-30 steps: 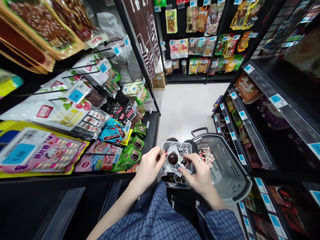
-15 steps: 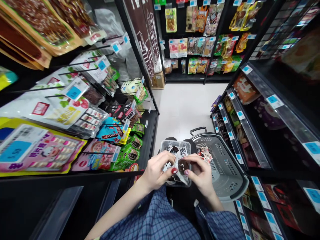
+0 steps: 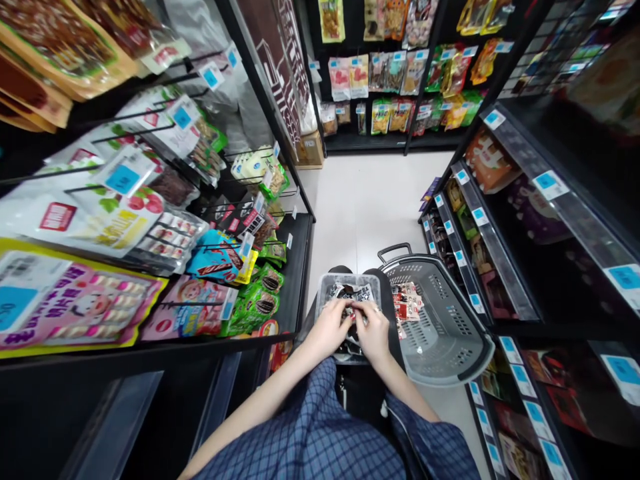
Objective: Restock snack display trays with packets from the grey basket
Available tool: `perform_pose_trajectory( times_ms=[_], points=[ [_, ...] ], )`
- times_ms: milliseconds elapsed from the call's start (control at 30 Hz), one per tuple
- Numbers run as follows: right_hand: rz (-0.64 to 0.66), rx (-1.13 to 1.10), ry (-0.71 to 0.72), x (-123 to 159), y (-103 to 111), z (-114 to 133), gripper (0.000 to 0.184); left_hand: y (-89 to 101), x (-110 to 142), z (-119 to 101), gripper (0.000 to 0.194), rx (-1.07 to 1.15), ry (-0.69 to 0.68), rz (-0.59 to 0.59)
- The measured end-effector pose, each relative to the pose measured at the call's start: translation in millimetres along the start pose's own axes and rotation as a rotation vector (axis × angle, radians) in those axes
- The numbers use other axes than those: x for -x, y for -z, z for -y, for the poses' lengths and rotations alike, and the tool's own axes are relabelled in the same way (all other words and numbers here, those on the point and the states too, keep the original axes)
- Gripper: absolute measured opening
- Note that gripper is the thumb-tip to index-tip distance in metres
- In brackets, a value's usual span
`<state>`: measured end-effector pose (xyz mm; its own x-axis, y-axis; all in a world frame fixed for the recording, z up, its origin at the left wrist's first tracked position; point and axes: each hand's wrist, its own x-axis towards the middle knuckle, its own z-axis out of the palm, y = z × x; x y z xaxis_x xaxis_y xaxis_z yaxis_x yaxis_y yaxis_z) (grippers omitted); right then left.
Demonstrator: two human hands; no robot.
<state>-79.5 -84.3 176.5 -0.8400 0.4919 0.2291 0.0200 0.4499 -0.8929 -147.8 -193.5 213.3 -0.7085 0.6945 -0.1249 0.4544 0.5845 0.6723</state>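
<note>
A clear plastic tub (image 3: 376,283) rests on my lap, filled with small black-and-white wrapped packets (image 3: 346,291). My left hand (image 3: 329,328) is over the tub, its fingers bent inward and pinched. Right beside it, my right hand (image 3: 373,329) is closed too, and the fingertips of both meet above the packets. Whatever lies between the fingertips is too small and covered to make out. To the right of the tub stands a grey shopping basket (image 3: 443,333) with red-and-white packets (image 3: 406,303) inside.
At left, a black shelf rack (image 3: 295,267) carries hanging snack bags (image 3: 95,220) with price tags. Another shelf unit (image 3: 505,267) runs along the right, close to the basket. Pale floor (image 3: 357,200) stretches ahead to a back wall display (image 3: 395,143) of bagged snacks.
My hands have drawn together and lower over the tub. The wrapper and dark round piece they held up are now out of sight. The view has shifted slightly.
</note>
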Motion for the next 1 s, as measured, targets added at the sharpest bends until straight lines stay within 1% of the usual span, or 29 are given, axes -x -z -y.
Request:
perform_pose_trajectory(
  times_ms=[33, 67, 133, 167, 200, 267, 333, 400, 500, 567, 633, 700, 767, 800, 833, 867, 900, 933, 1000],
  points=[
    [0.032, 0.053, 0.041, -1.0, 6.4, 2.9, 0.025, 5.5, 3.3, -1.1, 0.031, -0.128, -0.010, 0.018],
    [0.097, 0.108, 0.080, -2.5, 13.4, 5.6, 0.026, 10.1, 6.3, -1.6, 0.033, -0.260, -0.014, 0.030],
    [0.291, 0.251, 0.155, -6.9, 27.7, 9.6, 0.020, 15.6, 10.6, -0.9, 0.033, -0.472, -0.019, 0.067],
    [0.395, 0.330, 0.189, -9.2, 34.2, 10.7, 0.017, 16.2, 11.4, 0.0, 0.030, -0.540, -0.025, 0.093],
    [0.486, 0.404, 0.218, -11.4, 39.6, 11.3, 0.017, 15.6, 11.5, 1.0, 0.026, -0.585, -0.036, 0.119],
    [0.616, 0.516, 0.263, -15.0, 47.2, 11.6, 0.025, 12.0, 9.9, 2.3, 0.019, -0.623, -0.064, 0.144],
    [0.700, 0.566, 0.300, -17.4, 51.0, 11.4, 0.029, 8.0, 7.3, 1.8, 0.018, -0.632, -0.083, 0.137],
    [0.738, 0.588, 0.336, -19.5, 53.1, 11.2, 0.032, 6.5, 4.7, -0.6, 0.019, -0.631, -0.092, 0.123],
    [0.726, 0.567, 0.402, -23.0, 56.2, 11.2, 0.033, 12.1, -0.1, -5.8, 0.023, -0.588, -0.098, 0.087],
    [0.683, 0.511, 0.443, -24.8, 58.1, 11.8, 0.033, 20.7, -5.2, -9.4, 0.024, -0.446, -0.064, 0.077],
    [0.599, 0.420, 0.463, -25.5, 59.0, 13.7, 0.034, 30.8, -11.9, -13.4, 0.023, -0.144, 0.004, 0.127],
    [0.488, 0.296, 0.461, -25.5, 59.3, 17.3, 0.037, 40.6, -18.7, -18.4, 0.019, 0.273, 0.076, 0.233],
    [0.399, 0.108, 0.408, -25.2, 59.8, 21.6, 0.038, 49.1, -23.9, -24.5, 0.017, 0.632, 0.105, 0.303],
    [0.373, -0.014, 0.355, -24.7, 60.5, 23.7, 0.036, 52.9, -25.4, -27.4, 0.018, 0.734, 0.097, 0.304],
    [0.360, -0.154, 0.283, -23.9, 61.5, 25.3, 0.032, 56.4, -26.2, -29.9, 0.020, 0.760, 0.076, 0.279],
    [0.348, -0.298, 0.193, -22.4, 62.9, 26.3, 0.029, 59.4, -26.2, -31.5, 0.022, 0.704, 0.042, 0.243],
    [0.334, -0.431, 0.093, -20.2, 64.5, 26.6, 0.028, 61.7, -25.4, -32.0, 0.023, 0.567, 0.004, 0.199],
    [0.315, -0.542, -0.007, -17.0, 66.3, 26.3, 0.033, 63.1, -23.9, -31.2, 0.023, 0.369, -0.033, 0.157],
    [0.273, -0.671, -0.179, -8.6, 69.8, 23.8, 0.050, 62.0, -18.4, -25.6, 0.018, -0.079, -0.112, 0.128]
  ],
)
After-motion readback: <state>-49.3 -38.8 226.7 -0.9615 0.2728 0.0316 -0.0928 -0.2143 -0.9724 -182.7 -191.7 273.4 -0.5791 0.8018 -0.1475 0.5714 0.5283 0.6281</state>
